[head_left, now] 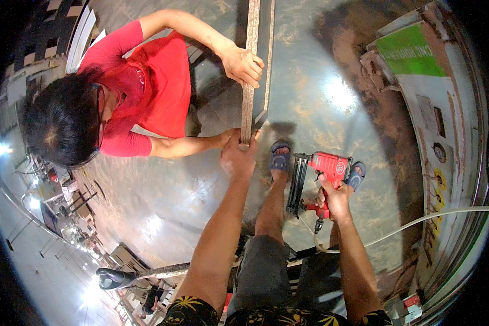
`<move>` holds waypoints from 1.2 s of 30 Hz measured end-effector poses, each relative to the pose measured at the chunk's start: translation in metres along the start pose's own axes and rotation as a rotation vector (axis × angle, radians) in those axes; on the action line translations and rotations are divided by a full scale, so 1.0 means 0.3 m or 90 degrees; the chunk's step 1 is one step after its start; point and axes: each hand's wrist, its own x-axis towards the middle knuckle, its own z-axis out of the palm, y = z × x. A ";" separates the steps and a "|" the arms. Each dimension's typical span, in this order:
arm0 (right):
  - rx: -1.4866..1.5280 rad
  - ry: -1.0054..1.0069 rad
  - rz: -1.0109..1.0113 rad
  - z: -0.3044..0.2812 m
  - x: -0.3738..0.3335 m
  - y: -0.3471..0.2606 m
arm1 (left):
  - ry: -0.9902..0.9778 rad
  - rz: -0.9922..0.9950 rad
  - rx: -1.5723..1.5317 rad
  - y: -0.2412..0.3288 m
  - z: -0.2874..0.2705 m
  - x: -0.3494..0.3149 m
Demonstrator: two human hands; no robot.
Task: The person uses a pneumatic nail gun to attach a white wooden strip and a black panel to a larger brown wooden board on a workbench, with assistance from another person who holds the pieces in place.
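My left hand (238,158) is closed around the near end of a long wooden strip (248,108), which runs away from me toward the top of the view. A second, thinner strip (269,70) runs beside it on the right, and a short slanting piece shows near their ends. In my right hand (336,198) is a red and black nail gun (331,164), gripped by its handle and apart from the strips. A pale air hose (407,225) leads from its base to the right.
At the left a person in a red shirt (117,60) holds the strip with both hands (243,66), one close to mine. A long panel with a green patch (410,51) stands along the right. My sandalled feet (280,157) are on the grey floor (168,201).
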 end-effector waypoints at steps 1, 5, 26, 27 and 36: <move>-0.002 -0.001 -0.004 -0.003 -0.002 -0.002 | 0.010 -0.001 0.012 0.012 -0.005 0.002; -0.047 -0.007 -0.013 0.009 0.000 -0.009 | 0.056 0.061 0.094 0.020 0.011 0.027; 0.054 0.010 0.002 -0.065 -0.009 0.180 | 0.096 0.057 0.095 0.021 0.024 0.057; 0.054 0.018 0.002 -0.070 -0.007 0.179 | 0.103 0.046 0.099 0.035 0.027 0.053; 0.103 0.024 -0.048 -0.095 0.012 0.143 | 0.113 0.133 -0.089 -0.088 0.069 0.079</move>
